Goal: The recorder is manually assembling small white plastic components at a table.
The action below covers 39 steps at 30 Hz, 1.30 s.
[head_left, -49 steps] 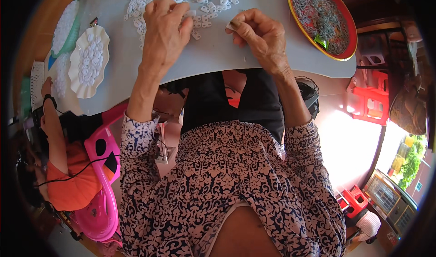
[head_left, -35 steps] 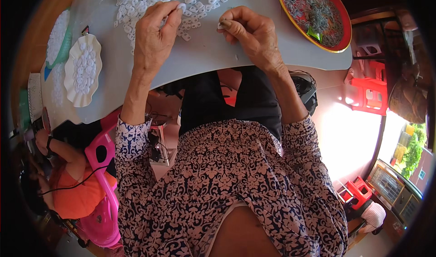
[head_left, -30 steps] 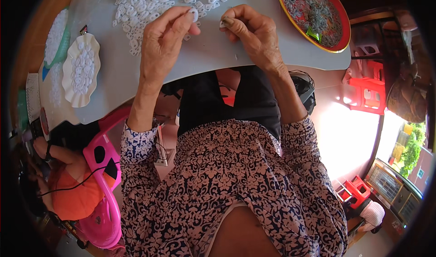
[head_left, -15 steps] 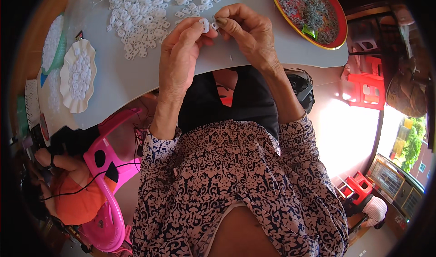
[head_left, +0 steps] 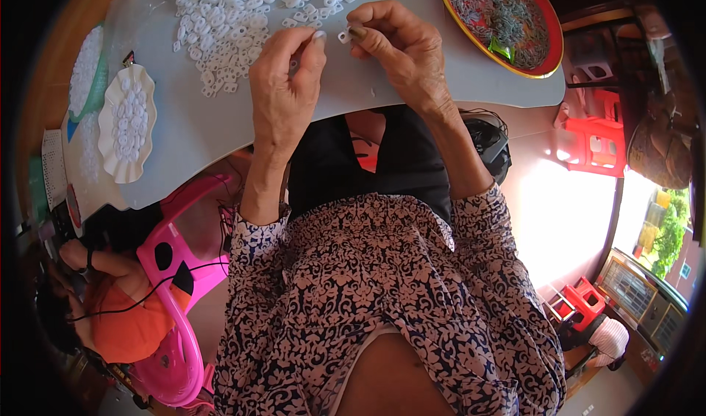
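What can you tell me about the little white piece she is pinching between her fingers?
The small white piece looks like a plastic ring, matching the pile of white pieces spread on the grey table. It is held up just above the tabletop, pinched at the fingertips of the right hand, with the left hand reaching its fingertips close beside it. It is too small to make out finer detail.

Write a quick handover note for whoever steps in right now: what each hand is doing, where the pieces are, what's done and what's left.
Right hand: pinches one small white piece at the fingertips.
Left hand: raised beside it, fingertips close to the piece; contact unclear.
Loose white pieces: heaped on the grey table, just beyond the hands.
Fluted white dish on the left holds white pieces.
Red-rimmed tray on the right holds grey-green bits.
Left: most of the heap.
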Each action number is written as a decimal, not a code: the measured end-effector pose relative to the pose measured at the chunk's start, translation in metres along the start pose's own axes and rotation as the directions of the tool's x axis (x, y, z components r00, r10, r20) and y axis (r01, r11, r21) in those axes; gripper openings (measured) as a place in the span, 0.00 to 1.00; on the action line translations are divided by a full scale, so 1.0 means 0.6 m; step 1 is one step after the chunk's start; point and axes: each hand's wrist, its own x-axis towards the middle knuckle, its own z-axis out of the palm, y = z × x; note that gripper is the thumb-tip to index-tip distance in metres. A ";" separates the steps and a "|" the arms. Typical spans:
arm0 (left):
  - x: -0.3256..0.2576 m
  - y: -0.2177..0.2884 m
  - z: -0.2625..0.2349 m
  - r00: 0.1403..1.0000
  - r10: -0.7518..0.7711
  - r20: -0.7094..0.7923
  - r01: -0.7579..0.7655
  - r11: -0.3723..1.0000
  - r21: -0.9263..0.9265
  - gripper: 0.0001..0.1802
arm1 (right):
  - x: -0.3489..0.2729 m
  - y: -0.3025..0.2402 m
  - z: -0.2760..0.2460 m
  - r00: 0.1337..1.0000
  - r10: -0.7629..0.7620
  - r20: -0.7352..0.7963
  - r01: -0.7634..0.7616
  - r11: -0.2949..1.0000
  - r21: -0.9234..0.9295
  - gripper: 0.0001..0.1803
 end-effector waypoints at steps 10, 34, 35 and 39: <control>0.007 -0.013 0.008 0.930 0.365 -0.035 -0.349 0.910 0.224 0.06 | -0.002 -0.004 0.001 0.999 -0.019 -0.029 0.020 0.999 0.026 0.09; 0.002 -0.007 0.022 1.000 0.007 0.005 -0.006 0.956 -0.292 0.06 | -0.001 -0.005 0.003 1.000 0.014 0.011 -0.013 0.997 -0.078 0.08; 0.002 -0.007 0.021 1.000 0.007 0.004 -0.005 0.956 -0.293 0.06 | -0.001 -0.006 0.004 1.000 0.020 0.006 -0.019 0.994 -0.105 0.08; 0.002 -0.005 0.018 0.999 0.013 0.052 0.003 0.953 -0.303 0.06 | -0.001 -0.005 0.003 1.000 -0.003 0.010 0.004 0.993 -0.120 0.08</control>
